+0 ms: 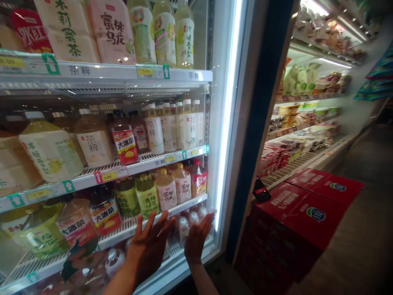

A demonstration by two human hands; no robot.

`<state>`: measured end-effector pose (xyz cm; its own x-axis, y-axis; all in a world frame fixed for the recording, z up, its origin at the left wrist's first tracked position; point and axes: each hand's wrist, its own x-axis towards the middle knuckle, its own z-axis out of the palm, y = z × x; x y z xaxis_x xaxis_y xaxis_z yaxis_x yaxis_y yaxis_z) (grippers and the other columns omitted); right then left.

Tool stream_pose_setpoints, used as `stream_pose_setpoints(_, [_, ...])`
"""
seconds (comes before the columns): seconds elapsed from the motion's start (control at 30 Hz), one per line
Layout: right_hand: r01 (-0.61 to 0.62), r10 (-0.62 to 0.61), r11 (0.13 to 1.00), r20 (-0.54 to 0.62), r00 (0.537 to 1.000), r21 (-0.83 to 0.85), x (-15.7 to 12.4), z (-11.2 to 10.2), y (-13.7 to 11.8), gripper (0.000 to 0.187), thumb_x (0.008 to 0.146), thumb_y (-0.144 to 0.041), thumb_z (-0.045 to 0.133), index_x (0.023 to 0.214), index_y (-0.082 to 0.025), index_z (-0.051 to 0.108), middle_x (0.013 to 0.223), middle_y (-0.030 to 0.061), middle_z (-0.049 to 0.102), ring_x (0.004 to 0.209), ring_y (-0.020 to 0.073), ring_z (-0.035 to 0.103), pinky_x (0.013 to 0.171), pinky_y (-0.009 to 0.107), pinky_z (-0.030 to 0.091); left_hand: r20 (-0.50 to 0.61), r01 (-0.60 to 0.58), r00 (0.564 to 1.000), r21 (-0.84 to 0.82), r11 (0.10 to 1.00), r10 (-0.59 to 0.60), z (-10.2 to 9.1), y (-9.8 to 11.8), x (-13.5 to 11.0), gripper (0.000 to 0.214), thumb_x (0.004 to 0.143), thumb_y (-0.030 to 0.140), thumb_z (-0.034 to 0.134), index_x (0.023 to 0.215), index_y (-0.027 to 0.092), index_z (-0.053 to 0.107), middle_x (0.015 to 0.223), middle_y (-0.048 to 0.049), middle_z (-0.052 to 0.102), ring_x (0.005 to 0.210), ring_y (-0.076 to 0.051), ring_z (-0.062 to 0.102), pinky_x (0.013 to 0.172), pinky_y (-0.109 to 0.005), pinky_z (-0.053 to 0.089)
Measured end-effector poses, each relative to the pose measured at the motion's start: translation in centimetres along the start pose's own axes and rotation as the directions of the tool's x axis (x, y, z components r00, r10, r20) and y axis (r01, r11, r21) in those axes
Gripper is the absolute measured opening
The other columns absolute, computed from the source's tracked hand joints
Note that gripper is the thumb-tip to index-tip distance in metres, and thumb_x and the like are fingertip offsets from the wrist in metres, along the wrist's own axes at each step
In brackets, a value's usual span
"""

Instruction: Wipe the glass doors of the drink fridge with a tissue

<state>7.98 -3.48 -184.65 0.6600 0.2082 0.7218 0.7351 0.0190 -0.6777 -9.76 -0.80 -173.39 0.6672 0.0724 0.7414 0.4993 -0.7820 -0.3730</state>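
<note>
My left hand (149, 246) is raised with its fingers spread and nothing in it, in front of the lower shelves of a drinks cooler. Just right of it, my right hand (198, 237) is also up and empty, palm turned inward, fingers stretched out. Past the left fingertips stand a green tea bottle (147, 196) and a pink-labelled bottle (166, 189). Behind the right hand are white-capped bottles (183, 227) on the bottom shelf. Reflections suggest glass between my hands and the drinks; whether either hand touches it I cannot tell.
Higher up, a shelf rail (123, 70) and a middle shelf carry more bottles. A bright light strip (229, 110) runs along the cooler's right side. Red cartons (310, 213) are stacked to the right, before an open chiller shelf (294, 159) with packaged goods.
</note>
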Motion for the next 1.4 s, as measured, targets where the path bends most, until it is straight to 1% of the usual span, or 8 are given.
stream_pose_setpoints(0.4, [-0.051,0.05,0.998,-0.008,0.999,-0.029,1.3,-1.7,0.5,0.067,0.109,-0.038,0.02,0.163,-0.018,-0.015,0.173,0.0159,-0.012,0.161,0.0331,-0.011,0.123,0.075,0.013,-0.039,0.0,0.999,-0.024,1.0,-0.001,-0.6,0.4,1.3,0.065,0.091,0.027,0.06,0.154,0.027,0.043,0.166,0.0014,0.035,0.161,-0.027,0.009,0.133,-0.052,0.002])
stream_pose_setpoints(0.63, [0.055,-0.054,0.998,0.047,0.997,-0.033,7.8,-1.6,-2.6,0.068,0.108,-0.037,0.026,0.166,-0.016,-0.002,0.174,0.0149,0.0,0.161,0.0361,0.003,0.125,0.069,0.019,-0.054,0.011,0.998,-0.02,1.0,-0.012,-1.6,-1.1,0.3,0.06,0.092,0.031,0.061,0.151,0.03,0.048,0.158,0.0034,0.048,0.161,-0.021,0.011,0.134,-0.048,0.002])
stream_pose_setpoints(0.8, [0.088,-0.093,0.994,-0.07,0.993,-0.071,2.4,-1.4,-3.3,0.071,0.107,-0.029,0.026,0.162,-0.016,-0.018,0.172,0.0133,-0.017,0.159,0.0307,-0.014,0.125,0.071,0.011,-0.073,0.075,0.994,-0.017,0.997,-0.076,-3.1,-3.1,-1.5,0.063,0.094,0.03,0.058,0.154,0.032,0.04,0.151,0.002,0.057,0.161,-0.019,0.012,0.134,-0.046,0.002])
stream_pose_setpoints(0.97, [0.213,-0.211,0.977,0.058,0.976,-0.028,2.6,0.0,-11.5,0.069,0.107,-0.032,0.029,0.165,-0.01,-0.002,0.173,0.0183,0.001,0.161,0.0323,-0.001,0.125,0.07,0.018,-0.044,0.14,0.989,-0.029,0.99,-0.142,-4.9,-5.3,-4.1,0.065,0.096,0.033,0.055,0.157,0.034,0.032,0.152,0.003,0.055,0.161,-0.017,0.009,0.133,-0.045,0.0])
stream_pose_setpoints(1.1, [0.497,-0.488,0.868,0.188,0.852,0.003,4.0,1.3,-18.9,0.078,0.104,-0.033,0.038,0.163,-0.001,0.0,0.171,0.0247,0.006,0.16,0.0379,0.0,0.124,0.072,0.017,-0.074,0.234,0.97,0.039,0.971,-0.231,-7.5,-7.2,-7.1,0.069,0.096,0.036,0.056,0.159,0.035,0.027,0.167,0.005,0.03,0.162,-0.021,0.005,0.132,-0.049,-0.003])
stream_pose_setpoints(1.2, [0.708,-0.699,0.705,0.221,0.68,0.049,-0.8,1.2,-18.5,0.074,0.101,-0.033,0.05,0.163,-0.006,0.021,0.169,0.0191,0.025,0.161,0.0305,0.003,0.131,0.058,0.008,-0.13,0.34,0.937,0.115,0.933,-0.325,-10.1,-9.0,-10.8,0.071,0.096,0.037,0.056,0.16,0.032,0.025,0.172,0.0021,0.013,0.162,-0.028,0.003,0.131,-0.055,-0.005])
stream_pose_setpoints(1.3, [0.871,-0.864,0.463,0.303,0.403,0.161,-5.7,1.1,-16.6,0.057,0.098,-0.044,0.057,0.15,-0.02,0.051,0.162,0.0041,0.045,0.162,0.0217,0.002,0.133,0.045,-0.004,-0.164,0.413,0.907,0.176,0.894,-0.387,-12.2,-10.7,-15.1,0.071,0.097,0.038,0.055,0.16,0.033,0.024,0.173,0.0013,0.01,0.162,-0.029,0.003,0.131,-0.056,-0.005])
stream_pose_setpoints(1.4, [0.883,-0.875,0.417,0.359,0.325,0.217,-6.4,2.0,-19.2,0.063,0.097,-0.053,0.058,0.149,-0.019,0.052,0.162,0.0044,0.045,0.162,0.0229,0.003,0.133,0.046,-0.006,-0.175,0.473,0.879,0.212,0.855,-0.443,-13.4,-11.6,-18.8,0.072,0.097,0.038,0.055,0.161,0.032,0.023,0.174,-0.0009,0.01,0.162,-0.03,0.003,0.131,-0.058,-0.004])
